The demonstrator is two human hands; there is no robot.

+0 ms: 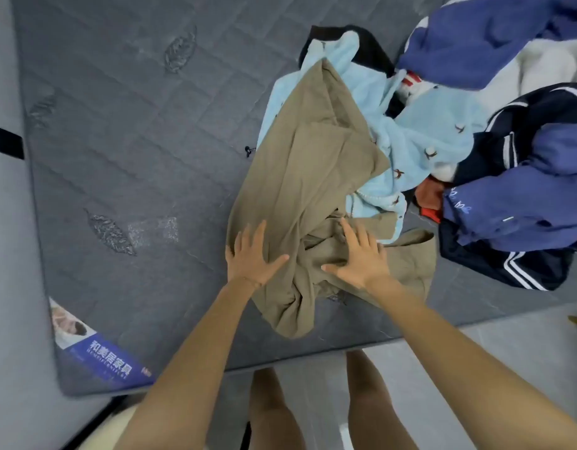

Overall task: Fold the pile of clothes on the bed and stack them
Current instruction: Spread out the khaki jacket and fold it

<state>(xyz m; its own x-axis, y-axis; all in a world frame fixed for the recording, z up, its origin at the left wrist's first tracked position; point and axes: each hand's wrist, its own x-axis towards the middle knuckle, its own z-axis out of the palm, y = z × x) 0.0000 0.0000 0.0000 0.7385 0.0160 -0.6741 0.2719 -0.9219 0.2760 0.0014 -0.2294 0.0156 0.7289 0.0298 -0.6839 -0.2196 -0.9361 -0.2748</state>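
Khaki garment [308, 177] rumpled, spread flat.

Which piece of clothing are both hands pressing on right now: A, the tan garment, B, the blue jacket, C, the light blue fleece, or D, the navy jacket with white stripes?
A: both the left hand and the right hand lie with spread fingers on the tan garment, apart from the pile of blue clothes.

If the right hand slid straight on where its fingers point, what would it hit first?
Probably the light blue fleece, just past the tan garment the right hand rests on; depth is unclear.
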